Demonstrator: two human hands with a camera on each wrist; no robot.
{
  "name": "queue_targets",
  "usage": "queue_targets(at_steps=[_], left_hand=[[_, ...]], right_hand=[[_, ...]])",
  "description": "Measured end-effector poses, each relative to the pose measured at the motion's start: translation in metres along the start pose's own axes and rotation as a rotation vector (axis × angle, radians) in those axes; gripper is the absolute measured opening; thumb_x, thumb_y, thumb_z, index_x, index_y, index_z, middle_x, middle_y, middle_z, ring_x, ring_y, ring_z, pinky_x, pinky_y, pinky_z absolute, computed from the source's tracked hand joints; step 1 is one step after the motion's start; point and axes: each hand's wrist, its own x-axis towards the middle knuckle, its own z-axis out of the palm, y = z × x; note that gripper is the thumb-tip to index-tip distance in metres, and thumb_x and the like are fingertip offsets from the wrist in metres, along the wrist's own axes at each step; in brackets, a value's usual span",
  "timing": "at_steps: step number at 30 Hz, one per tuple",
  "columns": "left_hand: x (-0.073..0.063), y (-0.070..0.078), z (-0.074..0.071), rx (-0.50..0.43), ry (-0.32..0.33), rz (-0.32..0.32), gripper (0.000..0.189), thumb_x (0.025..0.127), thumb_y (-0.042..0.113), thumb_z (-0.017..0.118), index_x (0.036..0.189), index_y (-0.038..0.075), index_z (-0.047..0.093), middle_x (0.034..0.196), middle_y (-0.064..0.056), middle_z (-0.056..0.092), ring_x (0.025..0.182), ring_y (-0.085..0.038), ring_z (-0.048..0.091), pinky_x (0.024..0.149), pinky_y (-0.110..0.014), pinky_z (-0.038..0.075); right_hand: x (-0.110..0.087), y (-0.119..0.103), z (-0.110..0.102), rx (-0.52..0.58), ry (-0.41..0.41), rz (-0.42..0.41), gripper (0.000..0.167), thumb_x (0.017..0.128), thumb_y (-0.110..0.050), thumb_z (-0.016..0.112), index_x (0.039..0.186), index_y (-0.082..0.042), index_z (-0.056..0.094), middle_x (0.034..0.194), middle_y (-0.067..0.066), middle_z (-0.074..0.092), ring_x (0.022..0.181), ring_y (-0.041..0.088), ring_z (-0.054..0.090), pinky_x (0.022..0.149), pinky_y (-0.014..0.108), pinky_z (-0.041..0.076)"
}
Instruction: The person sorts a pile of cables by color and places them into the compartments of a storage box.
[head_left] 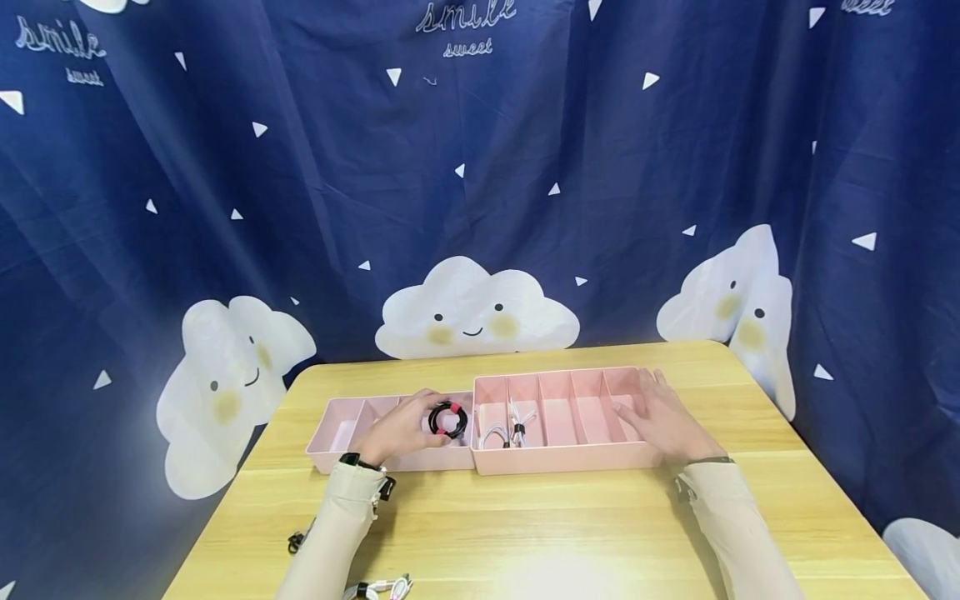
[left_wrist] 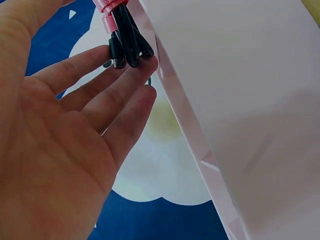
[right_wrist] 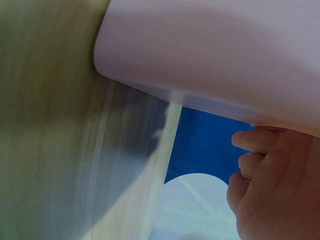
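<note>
My left hand (head_left: pixel 397 429) pinches a coiled black cable (head_left: pixel 462 421) over the right part of a pale pink divided box (head_left: pixel 442 460). Pink-red ties bind the coil, and in the left wrist view its plug (left_wrist: pixel 118 59) hangs by the fingertips. A second, pinker divided box (head_left: pixel 562 458) stands against it on the right. My right hand (head_left: pixel 671 421) grips that box's right end, thumb over the inside and fingers along the outer side. Two white cables lie in the pinker box's left compartments: a loop (head_left: pixel 491 432) and a bundle (head_left: pixel 519 428) with a black tie.
On the wooden table (head_left: pixel 540 517), a small dark cable (head_left: pixel 296 542) lies beside the left forearm. A tied white cable (head_left: pixel 400 588) sits near the front, partly cut off by the frame. A blue curtain (head_left: pixel 510 217) with clouds hangs behind the table.
</note>
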Motion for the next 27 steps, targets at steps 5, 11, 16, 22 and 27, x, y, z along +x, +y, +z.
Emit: queue_targets(at_steps=[5,11,16,22,27], left_hand=[[0.0011,0.0003,0.001,-0.001,-0.001,0.011,0.069,0.081,0.022,0.086,0.141,-0.001,0.059,0.134,-0.012,0.065,0.126,-0.032,0.062,0.108,-0.052,0.05],[0.0033,-0.001,0.0021,0.01,-0.001,0.036,0.07,0.08,0.023,0.085,0.142,0.002,0.06,0.132,-0.011,0.066,0.122,-0.028,0.064,0.105,-0.05,0.052],[0.0045,-0.0034,0.0041,0.028,0.002,0.056,0.07,0.08,0.022,0.084,0.142,0.004,0.06,0.129,-0.01,0.068,0.118,-0.025,0.065,0.101,-0.047,0.053],[0.0053,-0.0025,0.0053,0.001,-0.008,0.043,0.072,0.08,0.021,0.084,0.145,0.005,0.057,0.131,-0.012,0.067,0.119,-0.028,0.064,0.103,-0.049,0.052],[0.0063,-0.0036,0.0071,-0.01,-0.016,0.032,0.075,0.08,0.021,0.085,0.147,0.004,0.055,0.133,-0.013,0.065,0.122,-0.03,0.063,0.105,-0.051,0.051]], right_hand=[[-0.0005,-0.002,-0.0006,0.002,0.003,0.0,0.096,0.104,-0.056,0.049,0.159,0.015,0.014,0.166,0.039,0.01,0.156,0.057,0.001,0.124,0.07,0.009],[0.0,-0.0031,0.0003,0.014,0.007,-0.002,0.097,0.104,-0.056,0.049,0.158,0.016,0.013,0.165,0.04,0.01,0.155,0.058,0.001,0.124,0.07,0.009],[-0.0006,-0.003,0.0,0.02,-0.009,0.014,0.098,0.104,-0.057,0.049,0.159,0.015,0.01,0.167,0.037,0.009,0.156,0.055,-0.001,0.125,0.069,0.008],[-0.001,-0.0033,-0.0004,0.016,-0.001,0.009,0.097,0.104,-0.057,0.049,0.159,0.015,0.013,0.166,0.037,0.012,0.156,0.056,0.0,0.125,0.069,0.007],[-0.0005,-0.0027,0.0002,0.012,0.004,0.003,0.096,0.104,-0.056,0.05,0.159,0.015,0.014,0.167,0.037,0.013,0.156,0.057,0.001,0.125,0.069,0.008]])
